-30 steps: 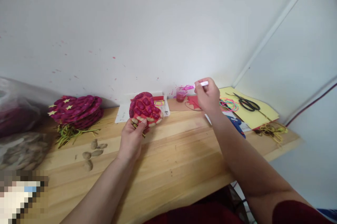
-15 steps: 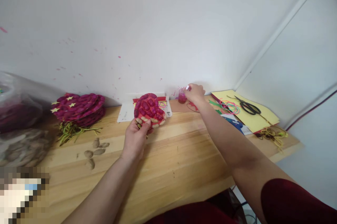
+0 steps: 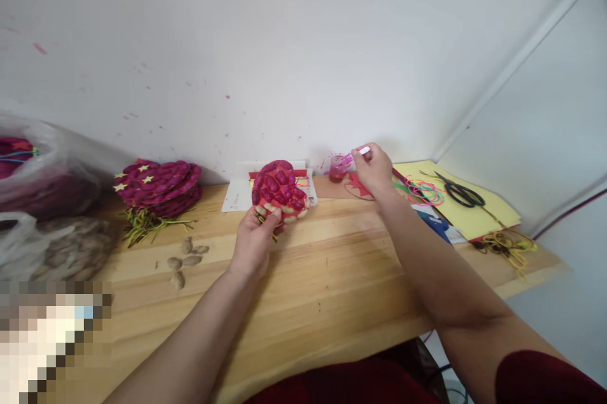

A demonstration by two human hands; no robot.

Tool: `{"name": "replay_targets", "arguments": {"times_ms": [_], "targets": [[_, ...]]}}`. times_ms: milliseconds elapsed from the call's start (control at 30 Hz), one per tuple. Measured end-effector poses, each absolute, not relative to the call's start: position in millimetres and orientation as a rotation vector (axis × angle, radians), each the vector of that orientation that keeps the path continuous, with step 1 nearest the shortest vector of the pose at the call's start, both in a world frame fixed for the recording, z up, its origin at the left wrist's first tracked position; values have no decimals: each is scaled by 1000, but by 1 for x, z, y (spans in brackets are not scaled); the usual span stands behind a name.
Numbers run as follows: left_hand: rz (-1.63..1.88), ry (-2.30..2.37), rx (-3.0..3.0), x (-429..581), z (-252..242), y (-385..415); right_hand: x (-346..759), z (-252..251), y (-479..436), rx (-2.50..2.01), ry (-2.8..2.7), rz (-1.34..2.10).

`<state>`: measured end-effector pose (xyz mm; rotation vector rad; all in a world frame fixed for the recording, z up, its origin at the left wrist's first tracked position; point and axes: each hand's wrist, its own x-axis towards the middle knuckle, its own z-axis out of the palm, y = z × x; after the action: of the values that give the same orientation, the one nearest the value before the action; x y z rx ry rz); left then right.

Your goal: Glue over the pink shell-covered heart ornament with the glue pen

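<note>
My left hand (image 3: 256,243) grips the lower edge of a round peanut craft piece (image 3: 277,188), its thumb on the front. Most of the peanuts stuck on it are painted magenta; those along the bottom are bare tan. Over the back of the table, my right hand (image 3: 374,167) pinches a slim white-and-pink paintbrush (image 3: 356,153). Its lower end points down into a small clear cup (image 3: 337,171) of magenta paint. Left of my left hand, several loose peanuts (image 3: 184,261) lie on the wooden table (image 3: 303,303).
At left stand a stack of magenta peanut pieces (image 3: 165,186) with yellow stars, plus plastic bags (image 3: 66,176), one holding peanuts (image 3: 78,249). Black scissors (image 3: 459,192), coloured cord (image 3: 424,191) and yellow paper (image 3: 493,211) lie at right. The paint-spattered wall (image 3: 265,75) borders the back.
My right hand has lifted slightly up and away from the cup, so more of the brush shows. My left hand still holds the peanut piece. The view has shifted slightly left.
</note>
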<state>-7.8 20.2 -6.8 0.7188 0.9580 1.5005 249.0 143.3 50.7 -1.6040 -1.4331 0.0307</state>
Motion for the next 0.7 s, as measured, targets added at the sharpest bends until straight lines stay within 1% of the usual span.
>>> {"name": "replay_targets", "arguments": {"times_ms": [167, 267, 333, 533, 700], "targets": [[1494, 929, 657, -6, -6, 20, 232, 58, 96, -1251, -1240, 199], [1495, 902, 600, -4, -5, 18, 210, 57, 55, -1074, -1310, 438], [1498, 889, 579, -2, -4, 16, 197, 51, 35, -1015, -1361, 509], [1488, 870, 602, 2, -4, 13, 190, 38, 21, -934, -1441, 502], [1480, 862, 599, 3, -8, 12, 195, 41, 19, -900, -1587, 335]]}}
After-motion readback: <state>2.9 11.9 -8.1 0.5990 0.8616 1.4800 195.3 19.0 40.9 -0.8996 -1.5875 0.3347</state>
